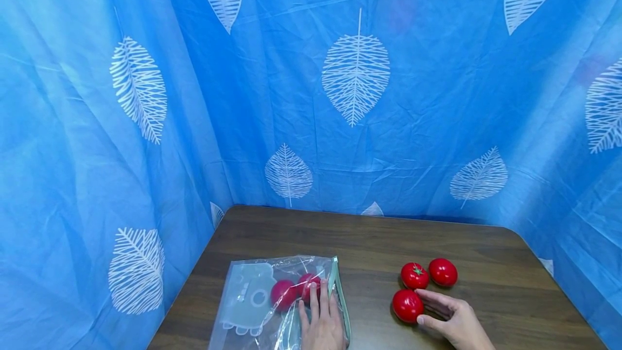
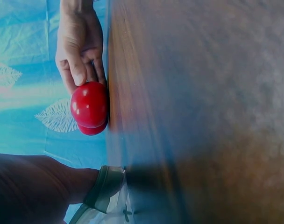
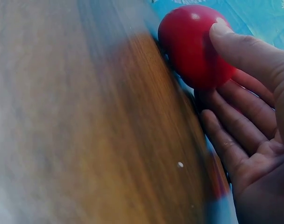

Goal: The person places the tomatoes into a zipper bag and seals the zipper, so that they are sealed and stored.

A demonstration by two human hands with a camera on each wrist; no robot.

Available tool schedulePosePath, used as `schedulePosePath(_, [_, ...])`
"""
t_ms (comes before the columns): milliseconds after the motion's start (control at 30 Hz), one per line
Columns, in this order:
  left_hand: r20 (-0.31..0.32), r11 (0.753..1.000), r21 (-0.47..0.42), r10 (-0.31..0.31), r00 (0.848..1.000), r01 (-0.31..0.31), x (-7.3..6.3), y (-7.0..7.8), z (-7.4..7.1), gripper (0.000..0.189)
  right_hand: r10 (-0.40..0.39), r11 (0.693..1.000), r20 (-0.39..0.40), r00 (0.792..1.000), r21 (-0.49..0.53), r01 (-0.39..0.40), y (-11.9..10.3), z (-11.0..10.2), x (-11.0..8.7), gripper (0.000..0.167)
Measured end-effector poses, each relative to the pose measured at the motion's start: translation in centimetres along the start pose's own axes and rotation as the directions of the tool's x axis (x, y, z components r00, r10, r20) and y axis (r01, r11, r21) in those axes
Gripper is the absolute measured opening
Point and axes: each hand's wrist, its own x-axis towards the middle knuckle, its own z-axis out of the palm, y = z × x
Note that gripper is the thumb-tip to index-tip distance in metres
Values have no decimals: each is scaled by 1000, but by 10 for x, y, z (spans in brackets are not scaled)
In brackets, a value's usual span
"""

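Note:
My right hand (image 1: 457, 320) pinches a glossy red tomato (image 1: 407, 305) on the table, thumb on one side and fingers on the other. In the right wrist view, the thumb presses this tomato (image 3: 193, 46) and the other fingers reach along its far side. Just behind it sit a tomato with a green star-shaped top (image 1: 414, 275) and another red tomato (image 1: 443, 272). My left hand (image 1: 324, 328) rests with extended fingers on a clear zip bag (image 1: 252, 285) with a green edge. Inside the bag lie two red tomatoes, one (image 1: 283, 295) left of the fingers, the other (image 1: 308, 285) partly behind them.
A dark wooden table (image 1: 379, 247) with rounded far corners carries everything. Blue curtains (image 1: 413, 96) with white leaf prints hang behind it and on both sides. The bag lies at the table's near left, with pale cartoon printing on it.

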Motion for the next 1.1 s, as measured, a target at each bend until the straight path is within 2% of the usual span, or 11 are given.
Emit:
schedulePosePath(267, [-48, 1000, 5, 18, 999, -18, -3, 0, 0, 102, -10, 999, 1, 1000, -31, 10, -2, 0, -1, 72])
schedulePosePath(867, [-21, 1000, 13, 8, 1000, -7, -3, 1, 0, 101, -4, 998, -38, 999, -57, 2, -1, 5, -1, 67])
schedulePosePath(1100, [-86, 999, 32, 30, 996, -27, -4, 0, 2, 100, 9, 999, -28, 1000, -34, -10, -2, 5, -2, 68])
